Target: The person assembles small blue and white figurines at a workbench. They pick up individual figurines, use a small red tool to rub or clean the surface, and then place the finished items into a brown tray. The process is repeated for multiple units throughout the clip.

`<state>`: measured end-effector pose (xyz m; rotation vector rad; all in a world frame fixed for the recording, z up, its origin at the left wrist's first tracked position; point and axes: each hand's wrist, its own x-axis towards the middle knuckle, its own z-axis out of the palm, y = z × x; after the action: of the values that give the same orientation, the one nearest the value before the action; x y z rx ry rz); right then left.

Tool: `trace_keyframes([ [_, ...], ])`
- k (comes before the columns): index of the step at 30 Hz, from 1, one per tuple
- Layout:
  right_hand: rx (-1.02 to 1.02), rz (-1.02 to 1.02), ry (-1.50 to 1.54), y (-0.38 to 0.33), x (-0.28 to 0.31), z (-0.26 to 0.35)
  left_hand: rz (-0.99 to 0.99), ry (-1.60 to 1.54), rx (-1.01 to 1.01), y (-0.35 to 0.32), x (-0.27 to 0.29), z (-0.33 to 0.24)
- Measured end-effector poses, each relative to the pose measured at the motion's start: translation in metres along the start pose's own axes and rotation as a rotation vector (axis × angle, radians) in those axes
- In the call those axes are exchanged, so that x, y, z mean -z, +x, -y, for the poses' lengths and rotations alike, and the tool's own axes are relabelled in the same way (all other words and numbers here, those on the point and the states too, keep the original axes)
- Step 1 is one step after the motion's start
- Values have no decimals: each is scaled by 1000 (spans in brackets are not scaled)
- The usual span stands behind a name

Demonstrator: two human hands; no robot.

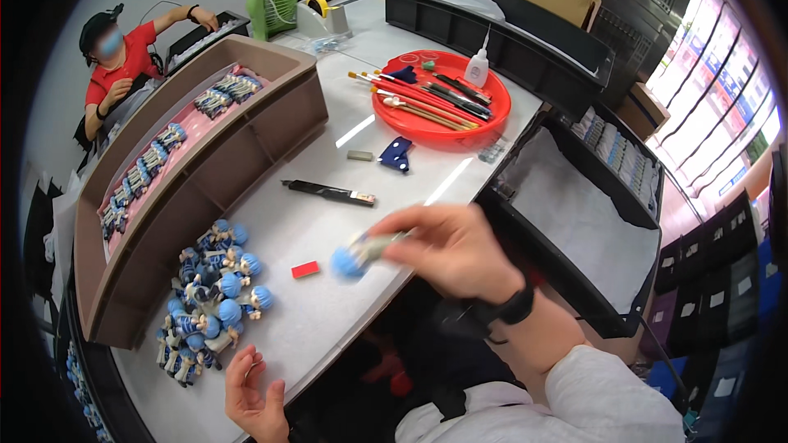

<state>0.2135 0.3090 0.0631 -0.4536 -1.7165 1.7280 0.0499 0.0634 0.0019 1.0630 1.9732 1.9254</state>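
My right hand [447,250] pinches a small figurine with round light-blue hair [348,263] between thumb and fingers, above the table's near edge; it is blurred by motion. My left hand [256,394] hovers at the near edge, fingers apart and curved, with nothing in it. Just beyond it lies a heap of similar blue-haired figurines [215,299] in blue and white. On the white table [271,234] between heap and right hand sits a small red block [305,270]. Farther off are a black cutter-like tool [330,193], a grey block [359,156] and a dark blue cloth piece [396,155].
A brown crate [238,143] with rows of figurines stands at left. A red round tray [443,127] holds brushes, pens and a white squeeze bottle [477,66]. Black crates [566,295] stand at right. A green fan [275,0] is behind; a person in red [123,66] works beyond the crate.
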Motion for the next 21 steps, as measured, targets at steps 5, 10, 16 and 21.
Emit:
trace_keyframes([
  [5, 247, -795, -186, -9, 162, -4, 83, 25, -1, -3, 6, 7],
  [10, -249, -940, -430, -32, 297, -78, 92, 152, 43, -1, 1, 4],
  [16, -732, -573, -1024, -12, 355, -163, 82, 251, 90, -1, 1, 2],
  [21, -703, -421, -1066, 4, 378, -197, 84, 294, 78, 1, -6, 1],
])
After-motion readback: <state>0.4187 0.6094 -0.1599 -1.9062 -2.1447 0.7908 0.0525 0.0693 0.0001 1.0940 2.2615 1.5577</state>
